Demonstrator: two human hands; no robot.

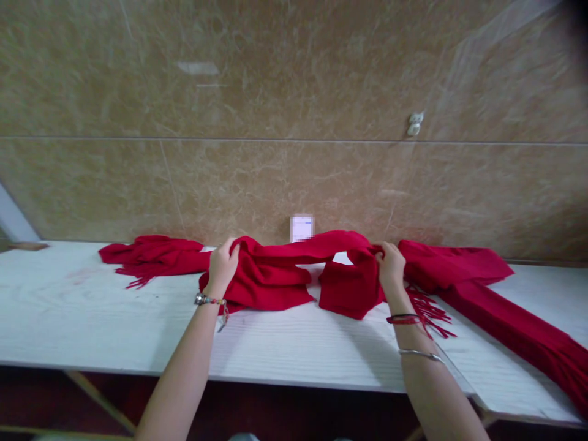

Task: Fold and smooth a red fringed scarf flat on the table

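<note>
A red fringed scarf (285, 269) lies in folds across the white table (92, 306). My left hand (223, 264) is closed on a fold of it near the middle. My right hand (390, 266) grips another part of the same scarf, and the stretch between both hands is lifted slightly off the table. Loose folds hang down from that stretch onto the tabletop. Another length of red scarf (496, 306) runs off to the right, its fringe (429, 312) lying by my right wrist.
A marble wall (294, 122) rises directly behind the table. A small white card (302, 228) stands against it, and a white hook (414, 124) is fixed higher up. A second white tabletop (542, 282) adjoins on the right. More red scarf (151, 254) lies at the left.
</note>
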